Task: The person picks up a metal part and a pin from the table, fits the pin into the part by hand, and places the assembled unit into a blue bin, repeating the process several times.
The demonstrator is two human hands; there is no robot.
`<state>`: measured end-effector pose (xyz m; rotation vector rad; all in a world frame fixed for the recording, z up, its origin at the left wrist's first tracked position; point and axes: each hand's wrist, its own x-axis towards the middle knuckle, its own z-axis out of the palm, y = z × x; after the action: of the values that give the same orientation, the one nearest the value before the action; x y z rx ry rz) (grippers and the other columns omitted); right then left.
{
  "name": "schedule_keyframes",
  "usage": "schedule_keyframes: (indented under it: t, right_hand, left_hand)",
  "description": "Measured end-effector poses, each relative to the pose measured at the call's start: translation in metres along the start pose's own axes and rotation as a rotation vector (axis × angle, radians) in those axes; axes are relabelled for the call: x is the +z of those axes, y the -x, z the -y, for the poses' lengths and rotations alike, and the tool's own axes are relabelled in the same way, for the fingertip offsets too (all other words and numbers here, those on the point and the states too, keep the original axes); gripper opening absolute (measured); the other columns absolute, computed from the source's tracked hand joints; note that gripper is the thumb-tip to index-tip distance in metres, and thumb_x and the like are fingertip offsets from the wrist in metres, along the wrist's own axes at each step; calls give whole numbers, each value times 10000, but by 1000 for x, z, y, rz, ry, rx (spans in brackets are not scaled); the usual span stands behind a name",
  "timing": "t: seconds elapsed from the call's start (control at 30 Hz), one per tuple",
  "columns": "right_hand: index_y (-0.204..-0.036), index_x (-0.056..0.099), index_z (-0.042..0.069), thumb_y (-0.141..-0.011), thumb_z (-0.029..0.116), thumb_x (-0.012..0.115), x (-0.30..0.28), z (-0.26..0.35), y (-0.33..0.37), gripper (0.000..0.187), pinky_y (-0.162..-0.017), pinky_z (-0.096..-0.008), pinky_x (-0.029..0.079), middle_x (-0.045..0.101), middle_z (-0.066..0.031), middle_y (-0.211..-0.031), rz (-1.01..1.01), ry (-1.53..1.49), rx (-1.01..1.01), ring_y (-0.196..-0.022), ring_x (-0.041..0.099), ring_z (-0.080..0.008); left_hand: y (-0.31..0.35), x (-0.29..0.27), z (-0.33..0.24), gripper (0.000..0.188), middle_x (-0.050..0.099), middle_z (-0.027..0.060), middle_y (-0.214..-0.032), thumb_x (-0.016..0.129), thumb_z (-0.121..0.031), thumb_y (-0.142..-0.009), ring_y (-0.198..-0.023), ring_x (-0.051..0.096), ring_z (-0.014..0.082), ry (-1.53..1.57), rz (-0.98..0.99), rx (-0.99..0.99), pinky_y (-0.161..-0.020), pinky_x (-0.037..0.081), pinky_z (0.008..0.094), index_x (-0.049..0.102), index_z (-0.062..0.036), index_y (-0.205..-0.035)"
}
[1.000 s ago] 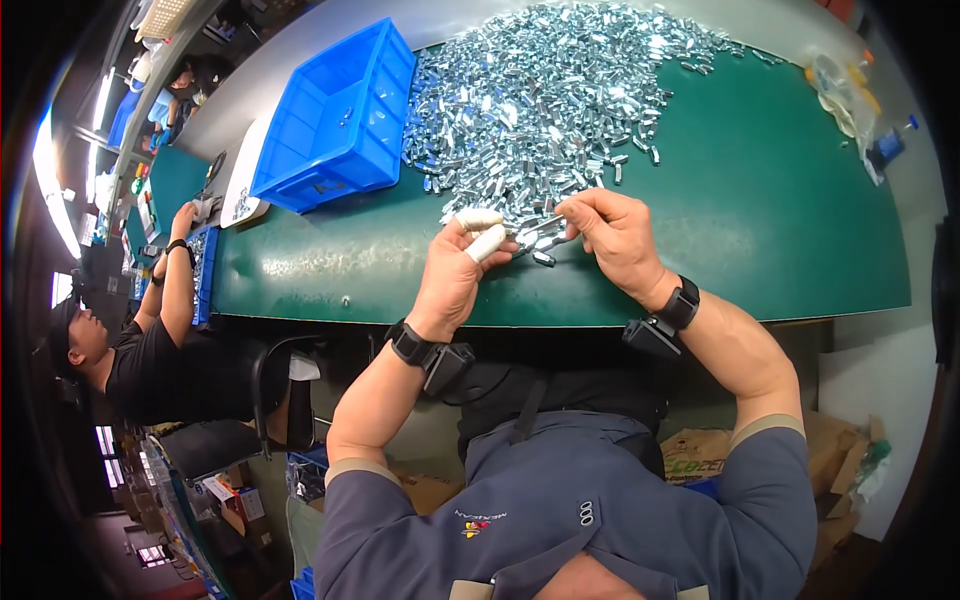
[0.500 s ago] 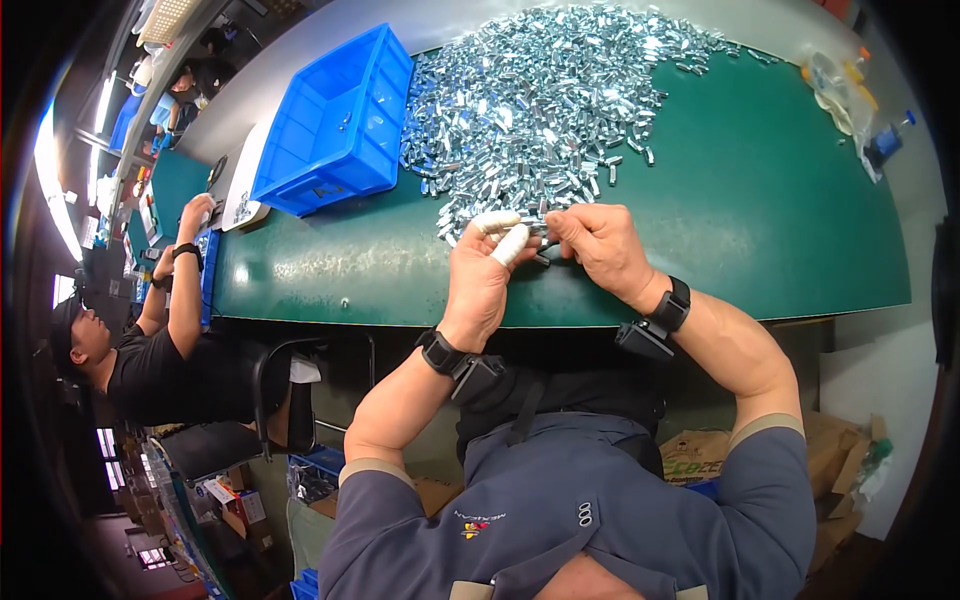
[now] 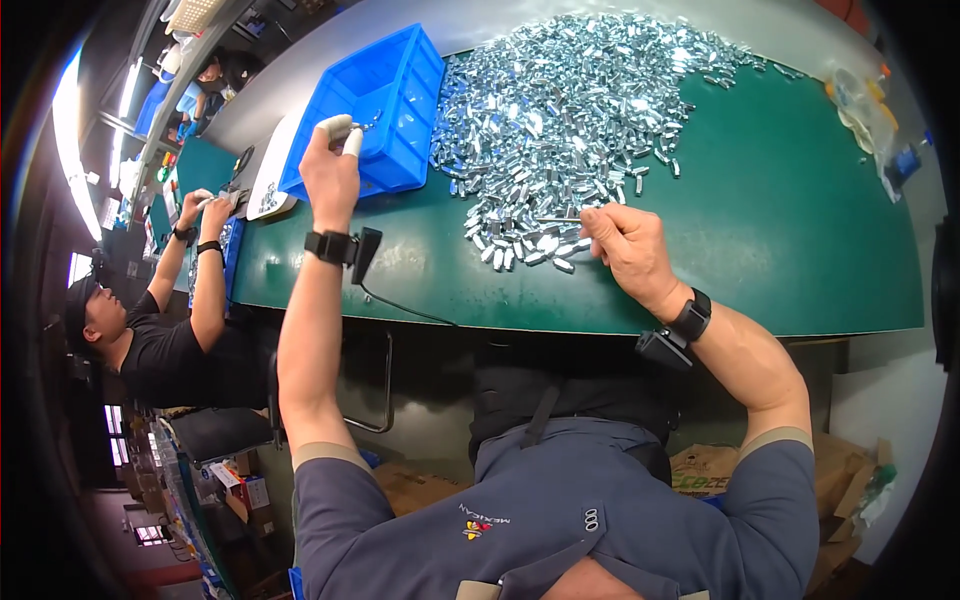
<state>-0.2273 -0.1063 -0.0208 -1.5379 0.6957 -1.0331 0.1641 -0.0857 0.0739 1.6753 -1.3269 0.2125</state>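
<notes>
Item: metal pieces (image 3: 570, 110), many, short, silvery; heaped from the upper centre of the frame down to the middle, long axes pointing every way.

Item: right hand (image 3: 633, 250), centre right; thumb and fingers pinch a thin metal rod (image 3: 560, 219). We record the rod's long axis as nearly level, pointing left from the fingertips over the heap's lower end. Nearest pieces lie left and lower left of this grip; of the two hands, we find this one nearer the heap.

Item: left hand (image 3: 332, 180), upper left, white covers on two fingertips, raised at the near rim of the blue bin (image 3: 400, 160). Small metal shapes show beside the fingertips; we cannot tell whether they are gripped or loose.

Edges: the bin's right wall borders the heap. The green tabletop (image 3: 790, 220) shows broadly right of the heap, and as a strip between bin and front edge.
</notes>
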Motion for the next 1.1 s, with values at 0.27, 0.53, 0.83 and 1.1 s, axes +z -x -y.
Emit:
schedule_keyframes:
  t: [0.27,0.53,0.83,1.1]
  right_hand:
    - [-832,731,14,-1050,353,666,-7,-6,-2,409,-504,-221,378,595,17,-633,-19,-8,51,-550,492,-43]
    - [-835,728,19,-1047,347,672,-2,-6,0,395,-505,-224,370,594,14,-632,9,-1,53,-555,489,-40]
    - [-839,717,2,-1031,292,698,0,-3,2,349,-537,-255,413,609,2,-641,71,-48,51,-591,531,-51]
    - [-836,709,-8,-1020,269,707,3,-1,0,332,-535,-285,437,623,-23,-634,76,-41,46,-581,556,-78]
  left_hand:
    - [52,25,-16,251,755,120,-1049,773,-78,-892,-981,721,275,-223,35,530,-873,557,366,731,-46,-1138]
    - [95,52,-9,221,685,99,-1042,742,-56,-872,-982,674,306,-263,529,122,-843,537,407,712,-82,-1089]
    - [120,38,-15,165,690,93,-1001,736,-28,-871,-929,680,291,-206,511,168,-783,534,385,709,-68,-1028]
    - [139,40,-95,195,726,89,-981,758,1,-881,-808,682,206,118,582,93,-731,532,317,730,-43,-1068]
